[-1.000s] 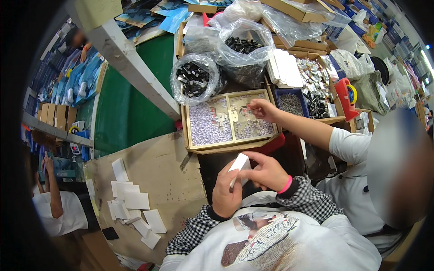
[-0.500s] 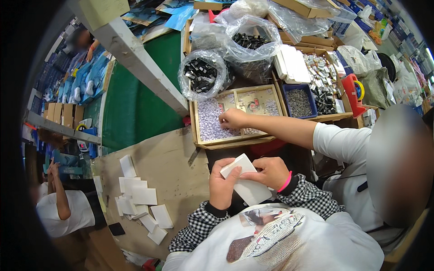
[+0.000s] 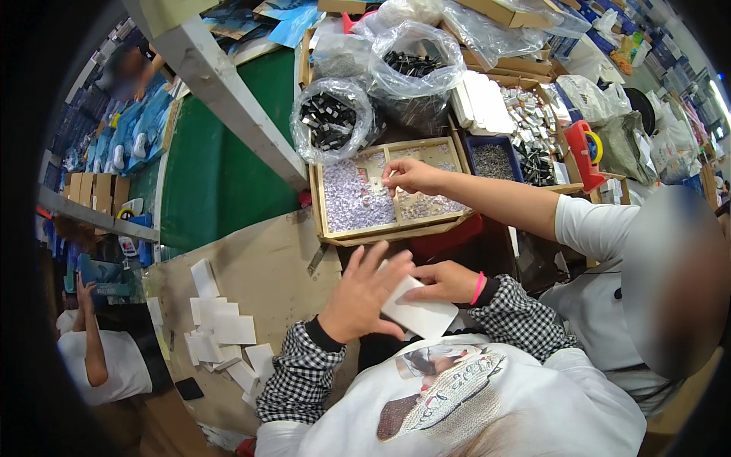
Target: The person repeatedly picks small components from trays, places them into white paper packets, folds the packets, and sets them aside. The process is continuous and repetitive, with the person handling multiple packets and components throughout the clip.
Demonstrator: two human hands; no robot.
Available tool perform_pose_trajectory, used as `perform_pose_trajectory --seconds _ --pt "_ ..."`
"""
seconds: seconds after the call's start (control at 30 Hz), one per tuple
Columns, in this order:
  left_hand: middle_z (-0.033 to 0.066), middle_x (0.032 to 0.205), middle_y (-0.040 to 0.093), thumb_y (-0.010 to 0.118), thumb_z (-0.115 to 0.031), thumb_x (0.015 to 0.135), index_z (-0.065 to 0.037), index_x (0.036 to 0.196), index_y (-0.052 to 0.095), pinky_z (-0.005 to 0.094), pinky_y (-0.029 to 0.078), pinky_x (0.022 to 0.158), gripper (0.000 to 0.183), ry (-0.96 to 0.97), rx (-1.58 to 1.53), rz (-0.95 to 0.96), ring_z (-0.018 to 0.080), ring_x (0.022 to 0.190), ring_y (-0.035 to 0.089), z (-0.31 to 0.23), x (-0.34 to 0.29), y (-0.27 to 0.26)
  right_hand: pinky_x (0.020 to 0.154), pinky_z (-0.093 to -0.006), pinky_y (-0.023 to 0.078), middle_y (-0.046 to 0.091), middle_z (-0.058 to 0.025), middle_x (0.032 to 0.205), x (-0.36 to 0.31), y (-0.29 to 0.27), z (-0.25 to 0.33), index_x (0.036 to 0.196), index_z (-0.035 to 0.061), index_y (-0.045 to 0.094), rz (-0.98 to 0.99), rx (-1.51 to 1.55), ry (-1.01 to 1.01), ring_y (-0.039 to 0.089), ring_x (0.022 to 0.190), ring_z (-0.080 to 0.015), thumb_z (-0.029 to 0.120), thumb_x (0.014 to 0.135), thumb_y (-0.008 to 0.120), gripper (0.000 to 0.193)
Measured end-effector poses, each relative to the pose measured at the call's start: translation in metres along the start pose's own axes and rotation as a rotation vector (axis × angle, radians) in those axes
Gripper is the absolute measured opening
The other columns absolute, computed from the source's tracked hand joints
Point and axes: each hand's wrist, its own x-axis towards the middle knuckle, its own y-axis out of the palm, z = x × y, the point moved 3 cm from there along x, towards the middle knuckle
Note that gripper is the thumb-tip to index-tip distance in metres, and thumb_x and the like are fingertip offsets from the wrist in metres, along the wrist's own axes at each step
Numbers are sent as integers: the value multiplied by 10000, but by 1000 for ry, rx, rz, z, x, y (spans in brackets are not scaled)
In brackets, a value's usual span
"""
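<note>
In front of my chest, my right hand (image 3: pixel 449 282) holds a flat white box (image 3: pixel 428 312), its fingers closed over the box's upper edge. My left hand (image 3: pixel 358 297) is raised just left of the box, fingers spread and slightly blurred, gripping nothing; its fingertips partly overlap the box's upper left end, so whether they touch is unclear. On the brown board (image 3: pixel 285 251) to the left lies a loose heap of similar white boxes (image 3: pixel 234 329).
Beyond my hands, a co-worker's hand (image 3: pixel 411 177) reaches over a divided wooden tray (image 3: pixel 365 238) of small pale pieces. Plastic bags (image 3: pixel 335 145) of black parts, a blue bin (image 3: pixel 519 164) and a carton of small parts stand behind. A slanted metal post (image 3: pixel 228 91) rises at left.
My left hand has let go of the white box and opened, moving left. The right hand keeps its hold. The co-worker's hand has shifted up and right over the tray.
</note>
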Motion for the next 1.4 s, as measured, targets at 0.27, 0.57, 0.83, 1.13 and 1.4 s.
perform_pose_trajectory --seconds 0.27,0.57,0.83,1.13,1.4 --pt "140 1248 458 731 -480 581 -22 1271 396 490 334 923 894 91 59 42 281 1024 469 -19 13 21 654 -263 467 642 -77 787 2 -8 -9 927 -14 638 92 51 23 575 729 -102 370 833 580 399" --pt "170 1184 493 786 -480 555 22 1249 417 394 373 933 933 -324 -466 -307 328 1042 497 11 -19 50 585 -204 468 631 -24 786 10 -1 -30 998 29 607 178 787 199 567 620 -79 432 926 445 440" --pt "117 1191 473 728 -608 609 20 1301 331 349 409 917 1016 -633 -1416 -549 209 1042 503 15 -26 67 519 -210 445 593 -28 697 11 -102 -62 915 33 627 -864 662 -56 539 563 -89 226 890 506 229" --pt "128 1178 460 716 -660 563 27 1290 324 423 495 831 1074 -663 -1551 -378 238 1010 521 -2 -5 75 595 -254 466 653 -70 735 -96 -293 -152 863 0 647 -1669 49 200 593 619 -120 248 854 544 268" --pt "154 1194 453 681 -651 618 35 1284 326 469 488 835 1020 -703 -1471 -331 265 1014 522 -10 21 78 875 -345 451 580 -92 1126 -115 -370 -169 1072 171 644 -1098 -775 616 553 1040 -262 70 837 452 320"
